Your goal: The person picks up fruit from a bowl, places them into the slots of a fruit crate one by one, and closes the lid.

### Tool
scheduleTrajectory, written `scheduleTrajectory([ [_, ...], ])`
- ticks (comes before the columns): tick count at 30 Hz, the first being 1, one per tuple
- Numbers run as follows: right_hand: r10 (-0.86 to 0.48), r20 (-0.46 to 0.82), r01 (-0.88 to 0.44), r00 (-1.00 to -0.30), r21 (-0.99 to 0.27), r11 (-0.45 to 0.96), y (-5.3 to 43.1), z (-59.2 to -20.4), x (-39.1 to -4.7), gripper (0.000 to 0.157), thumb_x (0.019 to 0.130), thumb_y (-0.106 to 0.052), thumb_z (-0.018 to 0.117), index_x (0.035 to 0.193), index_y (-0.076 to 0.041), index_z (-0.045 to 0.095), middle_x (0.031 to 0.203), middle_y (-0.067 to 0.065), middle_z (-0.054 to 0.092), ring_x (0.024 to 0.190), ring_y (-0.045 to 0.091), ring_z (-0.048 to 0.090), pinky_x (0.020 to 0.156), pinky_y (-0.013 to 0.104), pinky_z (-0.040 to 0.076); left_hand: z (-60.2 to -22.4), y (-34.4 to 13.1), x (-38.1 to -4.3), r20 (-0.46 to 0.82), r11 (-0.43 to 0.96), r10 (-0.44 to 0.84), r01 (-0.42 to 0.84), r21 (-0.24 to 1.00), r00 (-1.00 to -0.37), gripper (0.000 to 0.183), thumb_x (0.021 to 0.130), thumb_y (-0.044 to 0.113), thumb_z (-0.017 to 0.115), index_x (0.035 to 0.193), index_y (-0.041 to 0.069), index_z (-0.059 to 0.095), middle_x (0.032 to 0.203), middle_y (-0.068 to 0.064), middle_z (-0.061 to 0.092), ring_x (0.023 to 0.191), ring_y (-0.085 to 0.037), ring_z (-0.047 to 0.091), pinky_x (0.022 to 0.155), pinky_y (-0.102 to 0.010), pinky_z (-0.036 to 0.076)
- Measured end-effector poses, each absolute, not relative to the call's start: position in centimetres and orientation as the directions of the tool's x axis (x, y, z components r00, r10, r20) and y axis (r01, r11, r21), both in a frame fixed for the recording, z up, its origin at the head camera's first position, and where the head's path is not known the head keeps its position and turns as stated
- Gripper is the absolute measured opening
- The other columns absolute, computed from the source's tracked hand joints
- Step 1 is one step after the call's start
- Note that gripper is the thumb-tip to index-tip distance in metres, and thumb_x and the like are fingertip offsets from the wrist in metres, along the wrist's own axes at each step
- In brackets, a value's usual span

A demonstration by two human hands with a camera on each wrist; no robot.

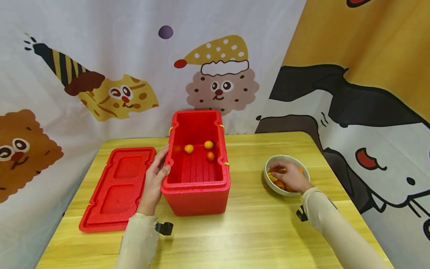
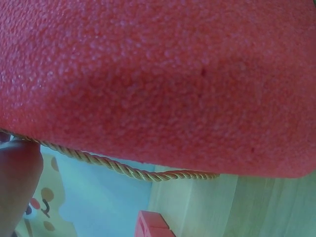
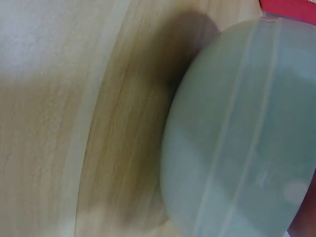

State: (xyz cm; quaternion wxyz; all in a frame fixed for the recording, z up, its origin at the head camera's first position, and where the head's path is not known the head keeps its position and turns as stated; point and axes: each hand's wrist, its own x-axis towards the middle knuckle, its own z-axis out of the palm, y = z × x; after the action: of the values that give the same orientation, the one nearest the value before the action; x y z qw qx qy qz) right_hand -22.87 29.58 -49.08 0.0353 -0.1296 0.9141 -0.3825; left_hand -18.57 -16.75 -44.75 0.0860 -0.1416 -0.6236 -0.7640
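Observation:
A red foam box (image 1: 196,201) stands lidless in the middle of the table. Its left side is gripped by my left hand (image 1: 155,179), the thumb at the rim. Inside the box lie two small yellow-orange round fruits (image 1: 189,149) and a redder one (image 1: 210,156). To the right, my right hand (image 1: 291,175) reaches into a pale green bowl (image 1: 276,189) and touches the fruit there; its fingertips are partly hidden. Several orange and red fruits (image 1: 280,184) and something yellow (image 1: 272,177) show around the fingers. In the right wrist view the bowl's outer wall (image 3: 237,128) hides the fingers.
A red lid (image 1: 117,190) lies flat on the table (image 1: 248,231), left of the box. Twisted golden cord (image 2: 123,170) runs along the box's side. A curtain (image 1: 134,37) printed with cartoon figures hangs behind the table and along its right side.

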Motion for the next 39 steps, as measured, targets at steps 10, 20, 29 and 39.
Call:
scheduleTrajectory([
  [10,-0.342,-0.006,-0.229,-0.94,-0.732,0.642,29.3,-49.3,-22.8,0.024,0.084,0.003,0.07,0.108,0.002,0.066,0.11,0.016,0.062,0.102,0.034,0.062,0.089,0.047,0.049,-44.7,-16.7,-18.6,0.323,-0.209,0.033,0.309,0.928,-0.946,0.057,0.094,-0.002,0.045,0.151,0.006,0.039,0.155,-0.006,0.033,0.138,-0.024,0.031,0.097,-0.03,0.046],
  [20,-0.397,0.086,-0.379,-0.914,-0.532,0.757,28.9,-49.6,-22.8,0.033,0.074,0.008,0.07,0.106,0.001,0.067,0.106,0.015,0.063,0.092,0.03,0.058,0.084,0.048,0.048,-44.8,-16.6,-18.7,0.314,-0.231,0.023,0.301,0.925,-0.949,0.058,0.094,-0.003,0.046,0.151,0.006,0.039,0.154,-0.005,0.034,0.137,-0.025,0.032,0.096,-0.031,0.047],
  [29,-0.405,0.071,-0.388,-0.912,-0.471,0.792,28.6,-50.1,-22.6,0.026,0.077,0.005,0.071,0.103,-0.001,0.068,0.107,0.014,0.061,0.095,0.033,0.06,0.088,0.052,0.048,-44.8,-16.6,-18.6,0.301,-0.23,0.027,0.287,0.93,-0.953,0.058,0.094,-0.003,0.046,0.151,0.005,0.038,0.154,-0.004,0.033,0.138,-0.024,0.031,0.096,-0.031,0.047],
  [39,-0.378,0.153,-0.403,-0.913,-0.469,0.786,28.5,-50.7,-22.9,0.028,0.076,0.006,0.071,0.103,0.0,0.071,0.101,0.011,0.062,0.085,0.026,0.059,0.078,0.044,0.05,-45.1,-16.7,-18.5,0.314,-0.236,0.029,0.299,0.925,-0.949,0.058,0.094,-0.002,0.046,0.151,0.006,0.038,0.154,-0.005,0.033,0.138,-0.025,0.031,0.096,-0.034,0.047],
])
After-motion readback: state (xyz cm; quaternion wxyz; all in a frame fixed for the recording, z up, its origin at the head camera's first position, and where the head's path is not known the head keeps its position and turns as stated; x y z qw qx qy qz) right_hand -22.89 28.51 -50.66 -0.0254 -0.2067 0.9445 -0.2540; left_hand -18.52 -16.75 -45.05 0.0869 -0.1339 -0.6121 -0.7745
